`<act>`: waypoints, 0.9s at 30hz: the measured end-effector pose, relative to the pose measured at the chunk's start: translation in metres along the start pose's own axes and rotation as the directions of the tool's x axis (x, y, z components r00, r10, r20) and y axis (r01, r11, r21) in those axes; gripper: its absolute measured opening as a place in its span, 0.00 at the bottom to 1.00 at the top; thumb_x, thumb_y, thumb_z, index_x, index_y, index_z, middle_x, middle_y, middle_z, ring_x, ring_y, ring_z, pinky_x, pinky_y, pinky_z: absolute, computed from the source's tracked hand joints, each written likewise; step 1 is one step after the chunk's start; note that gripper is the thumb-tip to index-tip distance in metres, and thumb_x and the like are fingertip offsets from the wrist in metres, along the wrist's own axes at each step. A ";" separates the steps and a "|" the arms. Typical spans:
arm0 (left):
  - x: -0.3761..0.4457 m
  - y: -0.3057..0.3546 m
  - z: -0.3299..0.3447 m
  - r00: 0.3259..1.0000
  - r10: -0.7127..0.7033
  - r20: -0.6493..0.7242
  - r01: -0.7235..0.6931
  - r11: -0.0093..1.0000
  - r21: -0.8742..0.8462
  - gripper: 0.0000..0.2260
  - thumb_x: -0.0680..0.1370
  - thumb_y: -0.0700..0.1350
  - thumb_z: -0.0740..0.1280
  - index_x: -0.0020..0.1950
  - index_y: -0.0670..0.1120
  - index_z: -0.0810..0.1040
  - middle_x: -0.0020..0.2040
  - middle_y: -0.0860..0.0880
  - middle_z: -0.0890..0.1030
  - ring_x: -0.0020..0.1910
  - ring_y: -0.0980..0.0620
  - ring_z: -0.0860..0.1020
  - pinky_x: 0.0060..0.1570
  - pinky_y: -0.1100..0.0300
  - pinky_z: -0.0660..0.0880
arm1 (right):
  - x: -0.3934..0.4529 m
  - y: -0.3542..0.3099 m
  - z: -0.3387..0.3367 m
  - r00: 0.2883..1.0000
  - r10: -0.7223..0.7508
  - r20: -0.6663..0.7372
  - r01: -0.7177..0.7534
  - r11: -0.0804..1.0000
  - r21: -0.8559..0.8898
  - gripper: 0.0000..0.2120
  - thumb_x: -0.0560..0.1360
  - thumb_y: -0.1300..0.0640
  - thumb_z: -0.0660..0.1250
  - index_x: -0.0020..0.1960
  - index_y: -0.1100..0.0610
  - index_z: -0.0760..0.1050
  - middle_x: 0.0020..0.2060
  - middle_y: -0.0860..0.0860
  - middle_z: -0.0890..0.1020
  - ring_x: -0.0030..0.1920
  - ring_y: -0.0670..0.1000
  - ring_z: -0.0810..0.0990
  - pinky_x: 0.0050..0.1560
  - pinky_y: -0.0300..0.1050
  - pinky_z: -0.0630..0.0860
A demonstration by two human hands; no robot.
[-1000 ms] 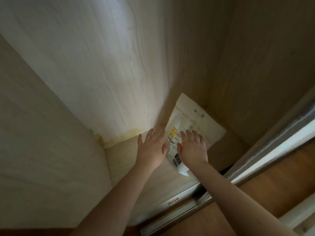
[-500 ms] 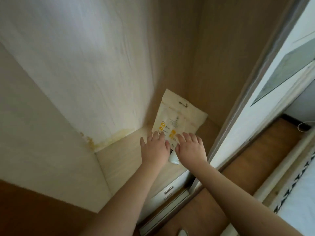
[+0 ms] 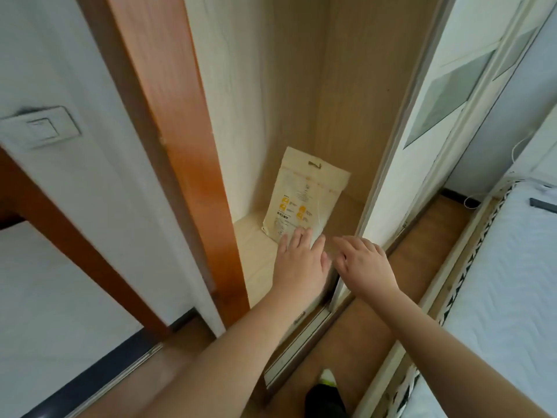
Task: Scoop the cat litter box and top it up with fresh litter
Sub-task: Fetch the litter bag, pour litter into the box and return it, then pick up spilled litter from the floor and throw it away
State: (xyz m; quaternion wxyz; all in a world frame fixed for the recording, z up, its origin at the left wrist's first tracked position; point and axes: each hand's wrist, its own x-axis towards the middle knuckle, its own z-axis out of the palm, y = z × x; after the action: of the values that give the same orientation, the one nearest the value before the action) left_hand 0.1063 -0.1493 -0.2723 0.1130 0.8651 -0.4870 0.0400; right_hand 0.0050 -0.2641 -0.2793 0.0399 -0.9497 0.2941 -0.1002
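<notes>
A cream bag of cat litter (image 3: 303, 196) with yellow icons and dark print leans upright in the back corner of an open wardrobe shelf (image 3: 256, 254). My left hand (image 3: 301, 260) reaches in front of the bag's lower edge with straight fingers, the fingertips at or just over its bottom. My right hand (image 3: 363, 263) hovers beside it with loose fingers, a little in front of the bag and holding nothing. No litter box or scoop shows.
The wardrobe's orange-brown side panel (image 3: 180, 146) stands at my left, its white sliding door (image 3: 422, 146) at my right. A light switch (image 3: 42, 128) sits on the left wall. A bed (image 3: 512, 297) runs along the right. My foot (image 3: 325, 393) stands on the wooden floor.
My view has pulled back out of the wardrobe. Both hands have drawn back from the bag's face toward its lower edge, and the bag stays leaning in the corner.
</notes>
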 end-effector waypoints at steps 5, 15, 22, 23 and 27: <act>-0.035 0.006 -0.024 0.998 0.041 0.046 -0.041 0.999 0.001 0.23 0.83 0.53 0.46 0.76 0.50 0.63 0.77 0.48 0.64 0.78 0.48 0.56 0.74 0.46 0.56 | -0.066 -0.010 -0.015 0.996 0.089 0.013 -0.088 0.994 -0.058 0.20 0.80 0.49 0.52 0.70 0.49 0.69 0.66 0.46 0.75 0.66 0.51 0.72 0.67 0.48 0.65; -0.086 0.055 -0.035 0.979 0.201 0.028 -0.202 0.979 0.012 0.29 0.80 0.57 0.38 0.78 0.52 0.61 0.78 0.49 0.63 0.78 0.48 0.56 0.74 0.44 0.57 | -0.150 0.028 -0.028 0.964 0.243 -0.108 -0.254 0.961 -0.112 0.18 0.78 0.50 0.56 0.65 0.51 0.74 0.61 0.49 0.79 0.63 0.52 0.75 0.65 0.51 0.68; -0.122 0.102 -0.039 0.951 0.296 0.091 -0.299 0.954 0.025 0.28 0.81 0.59 0.40 0.78 0.53 0.60 0.78 0.50 0.63 0.78 0.49 0.57 0.73 0.42 0.58 | -0.218 0.042 -0.044 0.938 0.339 -0.078 -0.346 0.931 -0.114 0.21 0.79 0.47 0.50 0.65 0.51 0.74 0.61 0.50 0.79 0.63 0.54 0.76 0.64 0.54 0.70; -0.129 0.115 -0.040 0.942 0.325 0.087 -0.328 0.945 0.020 0.27 0.81 0.59 0.41 0.78 0.53 0.60 0.78 0.50 0.63 0.78 0.49 0.57 0.73 0.41 0.59 | -0.229 0.048 -0.049 0.937 0.343 -0.070 -0.349 0.928 -0.130 0.21 0.80 0.46 0.50 0.65 0.51 0.74 0.62 0.50 0.78 0.63 0.54 0.75 0.64 0.53 0.70; -0.155 0.172 -0.047 0.903 0.419 0.097 -0.422 0.907 0.014 0.26 0.81 0.59 0.42 0.78 0.53 0.59 0.77 0.51 0.65 0.77 0.50 0.58 0.74 0.42 0.58 | -0.284 0.079 -0.077 0.905 0.415 -0.090 -0.424 0.898 -0.116 0.22 0.80 0.45 0.50 0.65 0.51 0.74 0.62 0.51 0.78 0.63 0.54 0.75 0.64 0.53 0.69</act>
State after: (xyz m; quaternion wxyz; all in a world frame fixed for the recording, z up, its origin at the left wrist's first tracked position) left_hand -0.1192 -0.0948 -0.2279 0.0642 0.7426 -0.6659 0.0320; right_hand -0.2838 -0.1696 -0.2621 -0.0120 -0.8609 0.4989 -0.0994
